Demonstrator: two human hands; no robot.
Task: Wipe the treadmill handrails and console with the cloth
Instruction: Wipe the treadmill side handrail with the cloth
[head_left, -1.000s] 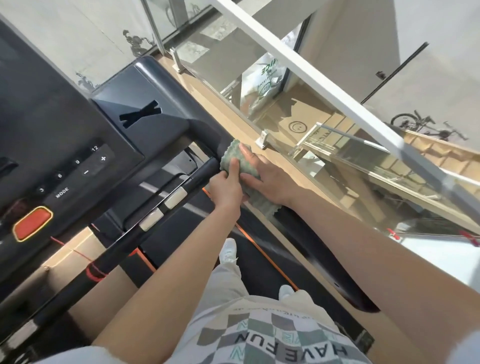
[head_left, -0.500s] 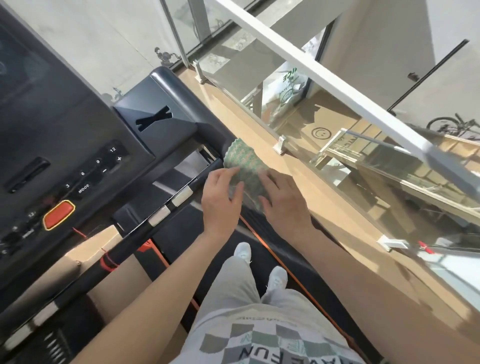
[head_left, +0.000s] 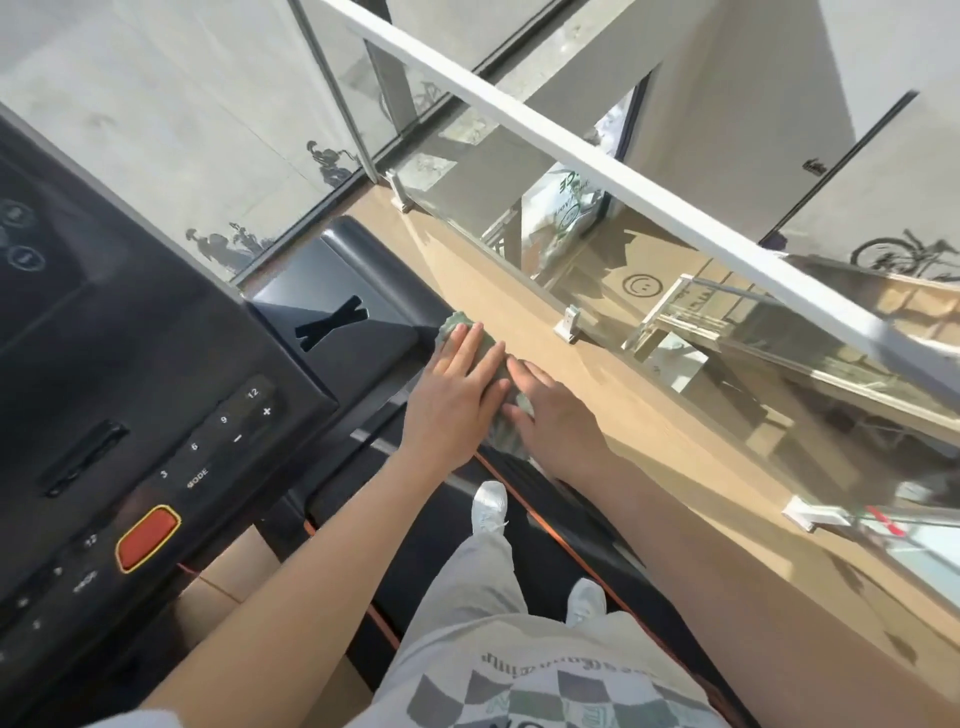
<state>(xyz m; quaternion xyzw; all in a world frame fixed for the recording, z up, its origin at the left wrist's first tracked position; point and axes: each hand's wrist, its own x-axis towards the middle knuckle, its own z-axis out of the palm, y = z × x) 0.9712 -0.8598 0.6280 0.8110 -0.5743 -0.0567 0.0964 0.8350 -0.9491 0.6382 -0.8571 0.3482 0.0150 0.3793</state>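
A green cloth (head_left: 500, 366) lies on the treadmill's dark right handrail (head_left: 415, 304), just where it meets the console's right wing. My left hand (head_left: 452, 397) presses flat on the cloth with straight fingers. Beside it, my right hand (head_left: 550, 415) also lies flat on the cloth, fingers pointing up the rail. Most of the cloth is hidden under the two hands; a strip shows between them and a corner past my left fingertips. The black console (head_left: 130, 364) with number buttons fills the left side.
A red stop button (head_left: 148, 538) sits low on the console, and a grey panel with an X-shaped slot (head_left: 332, 322) lies left of the cloth. My white shoes (head_left: 491, 504) stand on the black belt. A wooden ledge (head_left: 649, 431) and a glass barrier with a white rail (head_left: 623, 176) run along the right.
Both hands slid the cloth up the right handrail toward the console. My left hand went from gripping the cloth's edge to lying flat on it.
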